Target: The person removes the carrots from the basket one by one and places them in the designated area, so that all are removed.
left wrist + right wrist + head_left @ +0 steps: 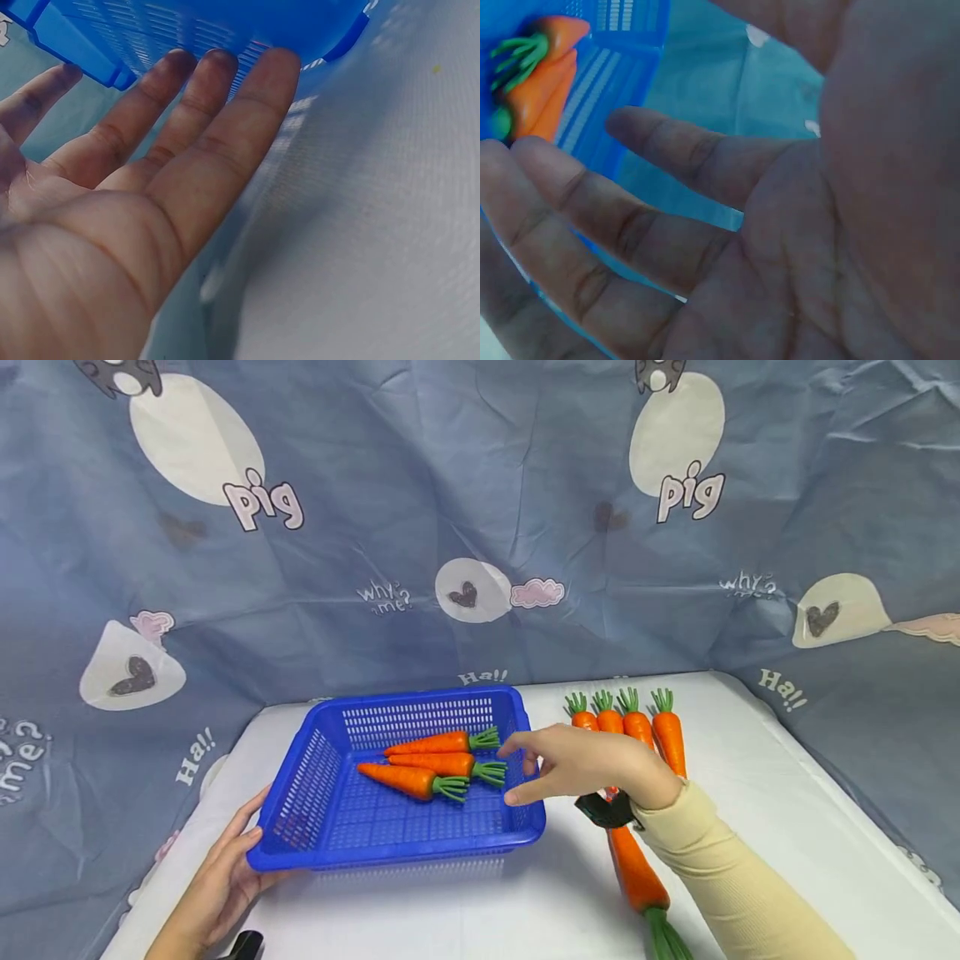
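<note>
A blue plastic basket [405, 852] with slotted walls stands on the table, with three orange carrots [442, 765] lying inside, green tops pointing right. At its near left corner is my left hand [225, 885], thumb by the rim. The left wrist view shows the left hand's fingers [225, 142] nearly straight, their tips right at the basket's wall. My right hand [585, 764] is over the basket's right rim, close to the carrot tops, fingers spread and loosely bent. Nothing is in the right palm [780, 247].
Right of the basket, several more carrots [669, 735] lie in a row, tops away from me, partly hidden by the right arm. Another carrot [637, 877] lies nearer, top towards me. A blue patterned cloth [480, 510] hangs behind the white table [787, 793].
</note>
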Demonstrator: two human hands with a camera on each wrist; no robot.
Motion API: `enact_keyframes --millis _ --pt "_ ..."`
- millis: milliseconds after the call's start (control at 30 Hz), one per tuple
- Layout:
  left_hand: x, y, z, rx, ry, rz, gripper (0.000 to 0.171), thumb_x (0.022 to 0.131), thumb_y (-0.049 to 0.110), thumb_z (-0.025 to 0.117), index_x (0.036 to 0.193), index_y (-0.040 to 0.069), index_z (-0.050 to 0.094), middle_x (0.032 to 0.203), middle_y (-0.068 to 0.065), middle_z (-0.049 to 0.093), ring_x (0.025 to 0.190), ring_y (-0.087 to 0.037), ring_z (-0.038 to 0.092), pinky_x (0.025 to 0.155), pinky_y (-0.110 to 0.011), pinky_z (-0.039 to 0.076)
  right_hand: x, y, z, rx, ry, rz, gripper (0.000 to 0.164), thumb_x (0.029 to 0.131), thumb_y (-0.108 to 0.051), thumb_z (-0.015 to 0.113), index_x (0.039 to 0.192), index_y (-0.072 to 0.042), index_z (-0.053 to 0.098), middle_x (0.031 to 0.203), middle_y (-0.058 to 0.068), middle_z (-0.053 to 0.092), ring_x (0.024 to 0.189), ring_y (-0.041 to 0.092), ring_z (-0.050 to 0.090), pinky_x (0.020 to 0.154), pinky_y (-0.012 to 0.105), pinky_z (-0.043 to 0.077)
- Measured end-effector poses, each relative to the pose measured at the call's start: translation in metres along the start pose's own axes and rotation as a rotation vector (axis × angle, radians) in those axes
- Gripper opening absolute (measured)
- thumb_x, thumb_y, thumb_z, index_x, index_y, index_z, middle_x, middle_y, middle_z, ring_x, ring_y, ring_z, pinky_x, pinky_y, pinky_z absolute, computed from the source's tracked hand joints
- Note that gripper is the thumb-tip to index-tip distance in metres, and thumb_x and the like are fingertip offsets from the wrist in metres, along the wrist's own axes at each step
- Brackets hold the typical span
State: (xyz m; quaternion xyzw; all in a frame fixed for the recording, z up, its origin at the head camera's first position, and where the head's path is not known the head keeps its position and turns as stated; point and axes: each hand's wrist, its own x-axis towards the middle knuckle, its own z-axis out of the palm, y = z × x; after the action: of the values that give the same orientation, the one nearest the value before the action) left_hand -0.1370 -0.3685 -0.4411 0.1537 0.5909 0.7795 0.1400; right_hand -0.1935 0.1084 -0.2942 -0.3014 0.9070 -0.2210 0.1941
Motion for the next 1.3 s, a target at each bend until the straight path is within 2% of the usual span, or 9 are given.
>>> enact_keyframes --millis 133,467,600,667,733,833,967,1100,1300 --pt "-0.001 -0.002 -0.001 -0.032 -0.004 0.001 0.054 0.111 0.015 0.02 0.161 0.035 0.014 0.139 0.012 0.06 0.122 -0.019 0.065 0.094 -0.042 0.056 0.034 -0.014 -0.005 -0.04 -0.066 -0.05 0.059 0.09 -0.052 0.07 0.137 -0.02 0.055 0.098 -0.004 0.064 0.086 0.011 0.06 0.081 0.03 0.049" --pt "0.002 -0.002 0.001 -0.009 -0.001 -0.008 0.054 0.111 0.016 0.02 0.161 0.035 0.013 0.139 0.012 0.059 0.121 -0.017 0.065 0.094 -0.042 0.056 0.1 -0.023 0.0 0.033 -0.148 -0.092 0.061 0.091 -0.048 0.07 0.139 -0.013 0.054 0.082 -0.002 0.061 0.075 0.01 0.056 0.075 0.025 0.045" --pt "0.002 -0.002 0.001 0.005 0.008 -0.01 0.054 0.111 0.016 0.02 0.161 0.035 0.013 0.139 0.013 0.058 0.12 -0.016 0.065 0.093 -0.042 0.057 0.123 -0.029 0.01 -0.051 -0.144 -0.065 0.064 0.091 -0.053 0.068 0.14 -0.015 0.055 0.117 0.003 0.065 0.1 0.014 0.057 0.092 0.03 0.047" --pt "0.001 -0.002 0.0 0.004 0.012 -0.01 0.054 0.111 0.016 0.02 0.161 0.035 0.013 0.138 0.013 0.058 0.12 -0.016 0.066 0.093 -0.042 0.057 0.133 -0.033 0.015 -0.071 -0.142 -0.043 0.066 0.09 -0.055 0.068 0.141 -0.016 0.055 0.138 0.005 0.058 0.114 0.016 0.053 0.101 0.033 0.045" --pt "0.001 -0.002 0.0 0.0 0.017 -0.013 0.054 0.111 0.016 0.02 0.161 0.035 0.013 0.138 0.013 0.059 0.119 -0.015 0.066 0.092 -0.041 0.057 0.142 -0.036 0.022 -0.062 -0.151 -0.027 0.065 0.09 -0.054 0.068 0.14 -0.014 0.056 0.14 0.007 0.056 0.115 0.018 0.054 0.101 0.034 0.046" --pt "-0.001 -0.004 -0.001 -0.014 0.024 -0.038 0.054 0.111 0.017 0.021 0.16 0.037 0.013 0.138 0.016 0.059 0.119 -0.014 0.065 0.093 -0.041 0.057 0.152 -0.04 0.034 -0.008 -0.176 0.015 0.06 0.09 -0.052 0.069 0.137 -0.014 0.058 0.126 0.004 0.059 0.102 0.018 0.059 0.087 0.031 0.052" --pt "-0.004 -0.004 -0.003 0.002 0.08 -0.077 0.054 0.111 0.019 0.024 0.16 0.039 0.011 0.135 0.02 0.059 0.118 -0.013 0.066 0.092 -0.041 0.057 0.161 -0.044 0.045 0.015 -0.155 0.042 0.053 0.091 -0.048 0.071 0.13 -0.014 0.062 0.106 0.0 0.059 0.086 0.018 0.062 0.07 0.024 0.05" --pt "-0.004 -0.004 -0.003 0.025 0.11 -0.086 0.054 0.111 0.021 0.025 0.16 0.039 0.01 0.133 0.02 0.06 0.116 -0.013 0.066 0.09 -0.041 0.058 0.164 -0.044 0.05 -0.008 -0.111 0.049 0.051 0.091 -0.048 0.07 0.127 -0.012 0.063 0.106 0.0 0.06 0.085 0.017 0.061 0.071 0.024 0.049" --pt "-0.001 -0.004 0.0 0.022 0.05 -0.039 0.054 0.111 0.018 0.022 0.161 0.036 0.011 0.137 0.017 0.058 0.119 -0.014 0.065 0.092 -0.04 0.057 0.165 -0.043 0.053 0.009 -0.068 0.073 0.044 0.09 -0.044 0.073 0.12 -0.012 0.068 0.104 0.0 0.063 0.087 0.019 0.063 0.073 0.026 0.051"
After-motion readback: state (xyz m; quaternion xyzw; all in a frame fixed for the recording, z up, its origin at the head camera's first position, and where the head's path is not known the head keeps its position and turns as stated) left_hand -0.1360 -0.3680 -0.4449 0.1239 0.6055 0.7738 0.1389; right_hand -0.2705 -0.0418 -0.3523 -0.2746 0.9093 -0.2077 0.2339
